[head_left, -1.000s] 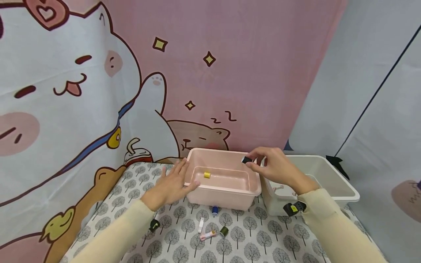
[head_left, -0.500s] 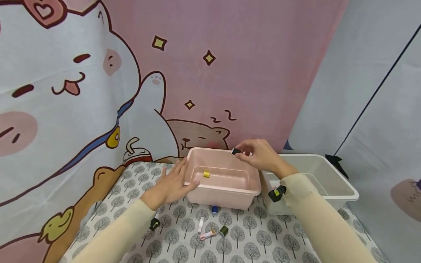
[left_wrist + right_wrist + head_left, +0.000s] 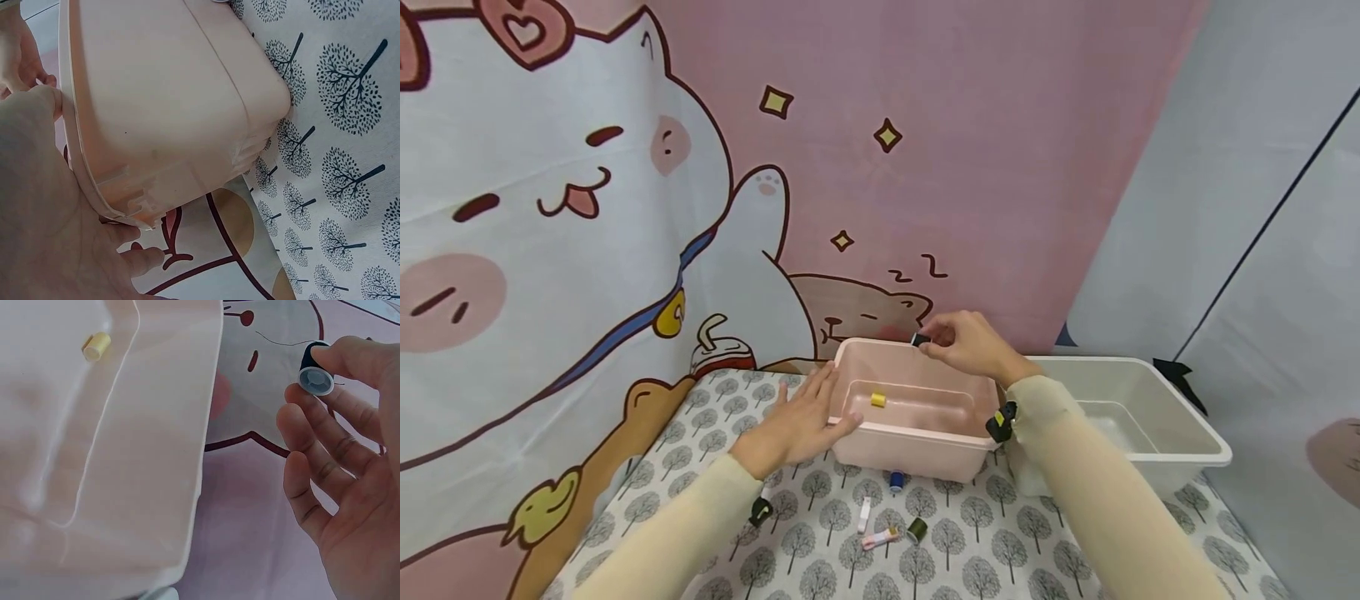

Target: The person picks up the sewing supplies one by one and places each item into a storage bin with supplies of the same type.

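My right hand (image 3: 973, 342) pinches a spool of black thread (image 3: 315, 370) between thumb and fingertips. A loose thread end trails off it in the right wrist view. The hand is up by the far rim of the pink bin (image 3: 913, 457). Against the bin's left rim rests my left hand (image 3: 796, 429), its fingers mostly straight; the left wrist view shows the thumb (image 3: 44, 97) touching the rim. Inside the pink bin lies a yellow thread spool (image 3: 877, 400).
A blue spool (image 3: 897, 481) and a green spool (image 3: 917, 530) lie on the tree-print cloth in front of the bin. Beside them are a small white strip (image 3: 864, 515) and a pink-and-orange item (image 3: 880, 538). A white bin (image 3: 1217, 457) stands at right.
My right hand has moved left and up with the black spool, from above the pink bin's right side to its far rim. The left hand stays at the left rim.
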Demonstrator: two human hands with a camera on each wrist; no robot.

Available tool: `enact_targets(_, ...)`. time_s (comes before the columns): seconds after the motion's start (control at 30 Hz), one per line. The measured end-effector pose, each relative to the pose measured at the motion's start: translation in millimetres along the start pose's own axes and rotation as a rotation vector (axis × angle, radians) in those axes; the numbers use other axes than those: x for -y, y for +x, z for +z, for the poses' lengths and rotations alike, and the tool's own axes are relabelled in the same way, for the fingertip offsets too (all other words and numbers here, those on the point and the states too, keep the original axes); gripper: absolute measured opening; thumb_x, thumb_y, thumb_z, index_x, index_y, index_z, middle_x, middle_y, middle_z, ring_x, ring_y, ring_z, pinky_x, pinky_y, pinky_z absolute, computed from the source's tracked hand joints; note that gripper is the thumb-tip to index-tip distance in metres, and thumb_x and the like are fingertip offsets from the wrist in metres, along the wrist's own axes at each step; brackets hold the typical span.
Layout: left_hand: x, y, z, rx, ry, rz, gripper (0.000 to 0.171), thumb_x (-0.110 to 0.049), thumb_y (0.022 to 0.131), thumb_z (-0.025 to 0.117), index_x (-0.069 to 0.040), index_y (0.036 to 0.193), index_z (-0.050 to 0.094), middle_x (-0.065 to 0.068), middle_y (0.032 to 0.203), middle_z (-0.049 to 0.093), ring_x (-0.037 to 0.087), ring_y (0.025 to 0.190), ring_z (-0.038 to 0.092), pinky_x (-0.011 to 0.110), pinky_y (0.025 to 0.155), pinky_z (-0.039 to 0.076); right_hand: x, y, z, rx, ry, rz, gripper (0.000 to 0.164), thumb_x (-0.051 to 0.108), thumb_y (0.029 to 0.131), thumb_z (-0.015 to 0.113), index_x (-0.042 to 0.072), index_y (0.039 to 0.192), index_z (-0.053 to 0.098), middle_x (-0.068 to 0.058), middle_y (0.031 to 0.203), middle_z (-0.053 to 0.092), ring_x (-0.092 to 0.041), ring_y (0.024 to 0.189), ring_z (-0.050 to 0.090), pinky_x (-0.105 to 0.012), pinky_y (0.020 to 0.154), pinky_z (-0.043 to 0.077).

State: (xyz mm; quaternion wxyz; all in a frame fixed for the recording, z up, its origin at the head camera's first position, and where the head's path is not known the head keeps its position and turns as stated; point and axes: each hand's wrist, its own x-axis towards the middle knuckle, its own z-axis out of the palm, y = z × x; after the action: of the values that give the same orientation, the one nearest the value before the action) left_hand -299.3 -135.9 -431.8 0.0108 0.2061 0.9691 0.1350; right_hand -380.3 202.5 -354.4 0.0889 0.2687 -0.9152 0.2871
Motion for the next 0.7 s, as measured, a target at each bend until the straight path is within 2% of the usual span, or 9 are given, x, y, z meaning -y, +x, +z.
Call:
enact_targets(0.53, 0.9, 1.5, 1.6, 0.006, -0.016, -0.003, 0.114, -0.090, 0.112, 0.030, -0.007, 0.188, 0.011, 0.008, 0.199, 0.001, 0.042, 0.185, 0.011, 0.084, 0.143, 0.008, -9.3, 20.6, 22.4, 0.024, 0.020, 0.057, 0.022, 0.025, 0.105, 0.089, 0.010, 0.120, 0.088, -0.004, 0.105, 0.089, -0.018, 0.093, 0.081, -0.042, 0.090, 0.067)
enact_targets(0.7, 1.9, 1.3, 1.8, 0.001, -0.015, -0.007, 0.114, -0.090, 0.112, 0.030, -0.007, 0.188, 0.012, 0.009, 0.199, 0.002, 0.042, 0.185, 0.011, 0.083, 0.143, 0.008, -9.9, 24.3, 26.3, 0.043, -0.014, 0.079, 0.032, 0.029, 0.104, 0.090, 0.008, 0.129, 0.086, -0.009, 0.113, 0.089, -0.026, 0.104, 0.082, -0.049, 0.097, 0.067)
